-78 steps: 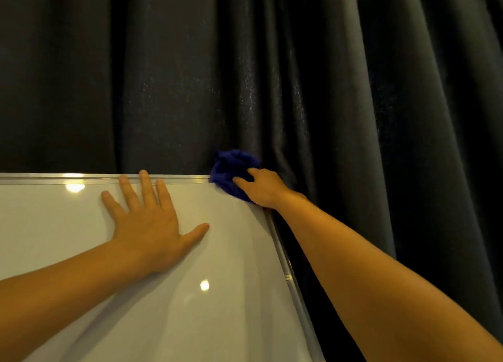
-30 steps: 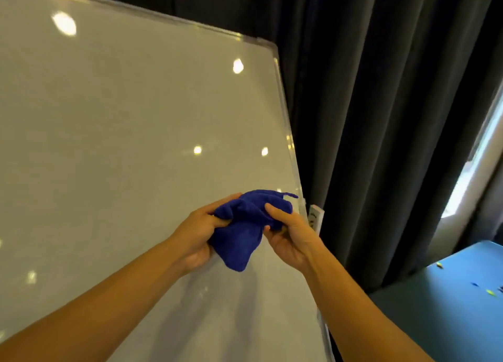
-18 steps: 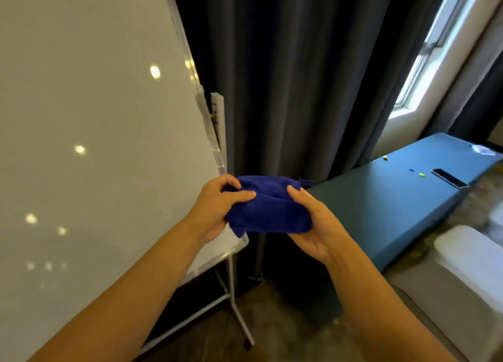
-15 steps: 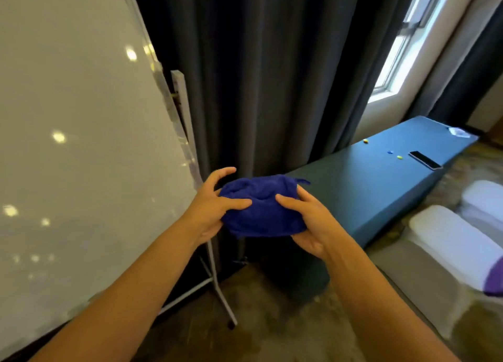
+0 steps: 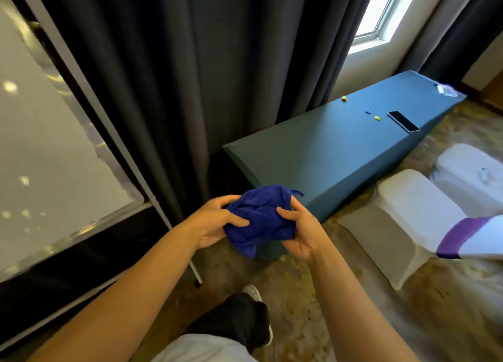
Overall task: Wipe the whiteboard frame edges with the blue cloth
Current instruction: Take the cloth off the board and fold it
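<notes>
The blue cloth (image 5: 261, 220) is bunched up between both hands in front of me, away from the board. My left hand (image 5: 215, 223) grips its left side and my right hand (image 5: 299, 229) grips its right side. The whiteboard (image 5: 40, 154) stands on the left, tilted on its stand. Its silver frame edge (image 5: 119, 171) runs down the right side to the bottom corner. Neither hand touches the board.
Dark curtains (image 5: 190, 76) hang behind the board. A teal covered table (image 5: 326, 157) stretches to the right with a phone (image 5: 402, 121) and small bits on it. White covered chairs (image 5: 413, 212) stand at the right. The stand's leg (image 5: 190, 261) and my foot (image 5: 253, 293) rest on the carpet.
My right hand left the board's top corner with the cloth. Both hands now hold the cloth. My view has swung down and right, away from the board.
</notes>
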### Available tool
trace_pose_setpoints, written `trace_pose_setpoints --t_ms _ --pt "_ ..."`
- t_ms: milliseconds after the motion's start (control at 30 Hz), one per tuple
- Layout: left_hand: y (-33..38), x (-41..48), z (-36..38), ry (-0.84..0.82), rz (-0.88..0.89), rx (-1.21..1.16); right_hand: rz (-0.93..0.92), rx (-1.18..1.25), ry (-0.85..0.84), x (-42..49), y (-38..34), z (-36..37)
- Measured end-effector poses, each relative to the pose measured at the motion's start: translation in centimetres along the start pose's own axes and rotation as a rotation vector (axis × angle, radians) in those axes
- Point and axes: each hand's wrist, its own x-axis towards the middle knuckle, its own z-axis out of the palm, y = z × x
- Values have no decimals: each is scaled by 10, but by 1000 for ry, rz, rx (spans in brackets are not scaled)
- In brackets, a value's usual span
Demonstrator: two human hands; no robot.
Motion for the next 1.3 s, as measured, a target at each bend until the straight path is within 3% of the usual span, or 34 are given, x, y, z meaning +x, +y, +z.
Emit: trace_pose_setpoints --t_ms 233,500,633,833,1000,1300 --pt "-31 100 33 76 -105 -111 151 -224 116 75 -50 -63" --pt "-28 193 63 106 -132 -390 327 -298 85 160 -103 -120" --pt "-37 219 76 216 -166 -478 469 -333 99 192 -113 -138" --pt "-43 263 86 410 -207 -549 507 -478 145 249 -136 -149" --pt "-35 285 99 641 -294 -439 539 -819 64 277 -157 -151" --pt "-25 274 126 964 -401 7 587 -1288 -162 326 -184 -150"
